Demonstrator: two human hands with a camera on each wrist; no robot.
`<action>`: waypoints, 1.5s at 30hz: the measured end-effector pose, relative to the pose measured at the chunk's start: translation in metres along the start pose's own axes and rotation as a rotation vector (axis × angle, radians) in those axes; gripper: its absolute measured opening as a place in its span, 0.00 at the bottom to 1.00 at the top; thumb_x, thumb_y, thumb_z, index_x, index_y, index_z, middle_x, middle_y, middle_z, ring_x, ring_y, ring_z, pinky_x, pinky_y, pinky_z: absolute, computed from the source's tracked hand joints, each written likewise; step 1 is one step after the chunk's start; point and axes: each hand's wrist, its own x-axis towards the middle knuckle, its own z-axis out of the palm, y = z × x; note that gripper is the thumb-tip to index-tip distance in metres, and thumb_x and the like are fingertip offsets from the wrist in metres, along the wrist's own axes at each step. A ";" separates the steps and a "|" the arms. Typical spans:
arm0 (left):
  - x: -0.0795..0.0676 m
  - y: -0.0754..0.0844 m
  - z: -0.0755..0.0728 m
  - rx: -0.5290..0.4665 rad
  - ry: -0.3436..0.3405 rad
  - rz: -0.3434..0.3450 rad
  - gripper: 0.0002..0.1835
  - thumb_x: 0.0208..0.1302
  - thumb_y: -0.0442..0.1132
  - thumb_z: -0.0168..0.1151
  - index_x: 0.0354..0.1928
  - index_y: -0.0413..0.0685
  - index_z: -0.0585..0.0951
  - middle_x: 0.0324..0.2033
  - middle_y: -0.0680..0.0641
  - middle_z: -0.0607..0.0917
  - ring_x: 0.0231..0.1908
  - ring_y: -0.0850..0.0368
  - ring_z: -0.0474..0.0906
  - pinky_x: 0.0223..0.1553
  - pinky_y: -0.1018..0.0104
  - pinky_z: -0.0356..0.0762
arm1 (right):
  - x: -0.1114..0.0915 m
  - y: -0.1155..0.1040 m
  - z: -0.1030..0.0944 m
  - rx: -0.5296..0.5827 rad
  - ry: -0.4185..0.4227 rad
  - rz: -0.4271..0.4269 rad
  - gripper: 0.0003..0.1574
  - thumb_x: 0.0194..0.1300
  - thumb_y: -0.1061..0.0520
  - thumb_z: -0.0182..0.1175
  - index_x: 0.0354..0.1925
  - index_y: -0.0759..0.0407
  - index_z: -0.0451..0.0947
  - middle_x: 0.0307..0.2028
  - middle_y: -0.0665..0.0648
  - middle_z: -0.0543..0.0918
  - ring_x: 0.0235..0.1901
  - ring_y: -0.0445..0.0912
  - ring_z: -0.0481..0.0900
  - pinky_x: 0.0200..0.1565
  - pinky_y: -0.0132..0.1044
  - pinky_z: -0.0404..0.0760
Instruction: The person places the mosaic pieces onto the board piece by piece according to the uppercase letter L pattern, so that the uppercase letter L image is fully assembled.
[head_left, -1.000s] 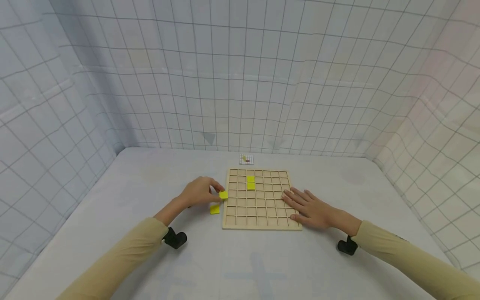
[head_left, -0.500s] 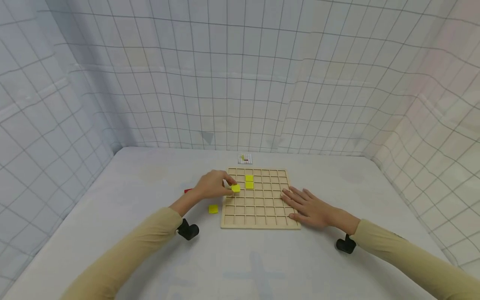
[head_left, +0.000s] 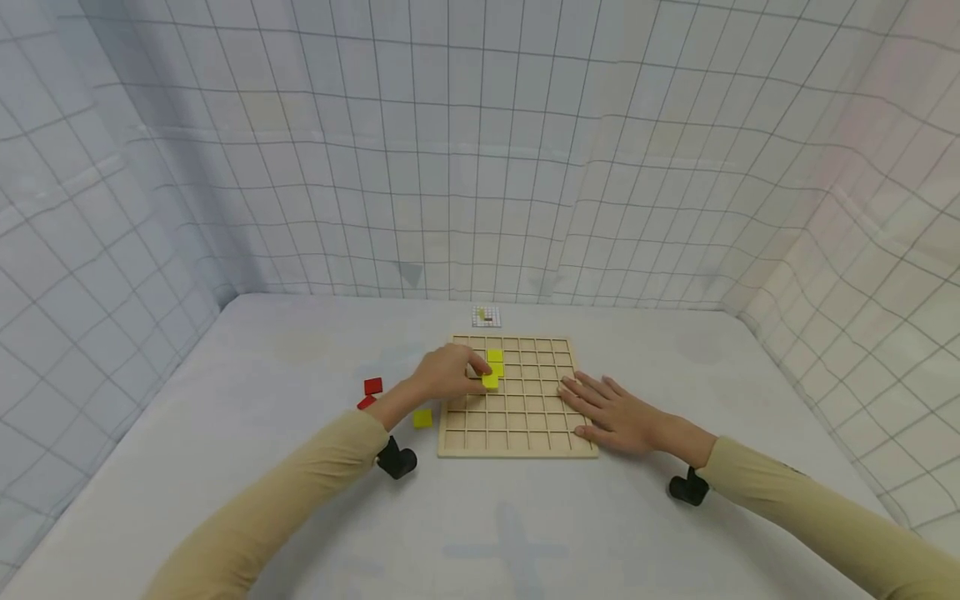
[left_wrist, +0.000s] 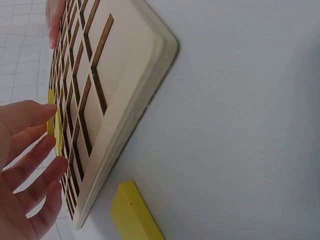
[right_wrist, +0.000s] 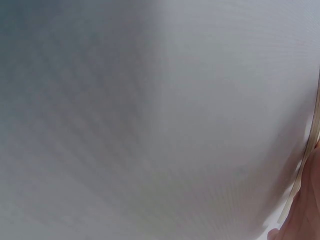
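Note:
In the head view my left hand [head_left: 450, 373] pinches a yellow square tile [head_left: 490, 383] between thumb and fingers, over the wooden grid board [head_left: 517, 450]. Two yellow tiles [head_left: 495, 356] lie in neighbouring cells of one column, just beyond the held one. The left wrist view shows the pinched tile [left_wrist: 50, 125] edge-on, above the board's surface. My right hand [head_left: 618, 417] rests with spread, straight fingers on the board's right edge. Only part of the right hand [right_wrist: 302, 210] and a sliver of the board show in the right wrist view.
A loose yellow tile [head_left: 422, 418] lies left of the board. Farther left, red tiles [head_left: 372, 386] lie by my left forearm, which partly covers one. Behind the board is a small card [head_left: 486, 317] with a coloured grid. Grid-patterned curtains [head_left: 480, 167] surround the white table [head_left: 480, 517].
My left hand has carried the yellow tile rightward from the board's left edge to near the two placed tiles. Red tiles have come into sight behind the forearm. The right hand stays put.

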 end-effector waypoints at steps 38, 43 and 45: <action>0.005 0.003 0.010 0.032 0.012 -0.005 0.16 0.55 0.45 0.71 0.45 0.50 0.87 0.46 0.51 0.87 0.53 0.53 0.80 0.49 0.57 0.79 | 0.001 -0.004 -0.003 0.015 0.014 -0.019 0.41 0.75 0.42 0.42 0.76 0.56 0.44 0.76 0.60 0.46 0.75 0.59 0.43 0.68 0.64 0.48; 0.001 0.003 0.008 -0.015 0.035 -0.007 0.16 0.55 0.45 0.71 0.46 0.50 0.87 0.45 0.51 0.88 0.49 0.54 0.82 0.44 0.60 0.80 | 0.000 -0.005 -0.004 0.020 0.007 -0.009 0.41 0.75 0.41 0.42 0.76 0.55 0.44 0.76 0.59 0.45 0.75 0.59 0.43 0.68 0.65 0.47; -0.002 0.003 0.006 -0.048 0.042 -0.006 0.16 0.55 0.44 0.71 0.46 0.50 0.87 0.44 0.51 0.88 0.45 0.55 0.83 0.40 0.63 0.79 | -0.001 -0.005 -0.004 0.026 0.011 -0.014 0.41 0.75 0.41 0.42 0.76 0.56 0.44 0.76 0.60 0.46 0.75 0.60 0.43 0.68 0.65 0.48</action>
